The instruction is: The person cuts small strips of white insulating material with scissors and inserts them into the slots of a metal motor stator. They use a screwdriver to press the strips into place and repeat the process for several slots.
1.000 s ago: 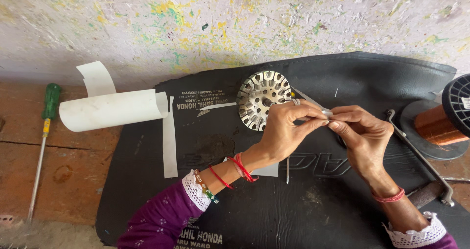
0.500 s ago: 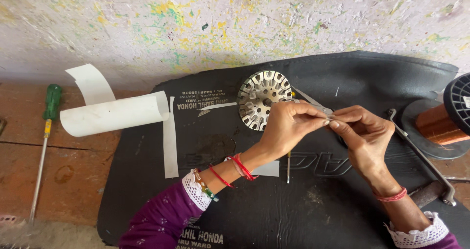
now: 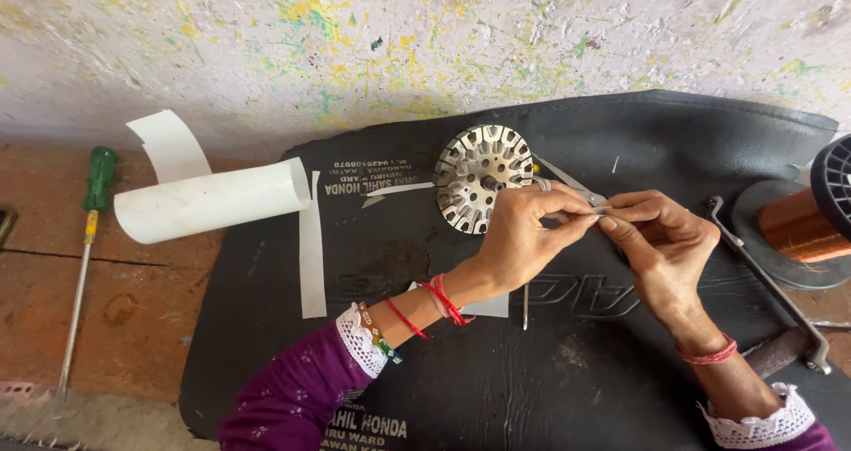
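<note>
You are pinching small pale strip (image 3: 601, 210) between left hand (image 3: 523, 238) and right hand (image 3: 660, 238), just right of slotted metal core (image 3: 479, 183) on black mat (image 3: 576, 371); core slots looking bare, insulating barely begun.

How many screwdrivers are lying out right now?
1: a green-handled screwdriver lies on the reddish floor at far left, beside the white paper roll. Others may be hidden under the hands.
</note>
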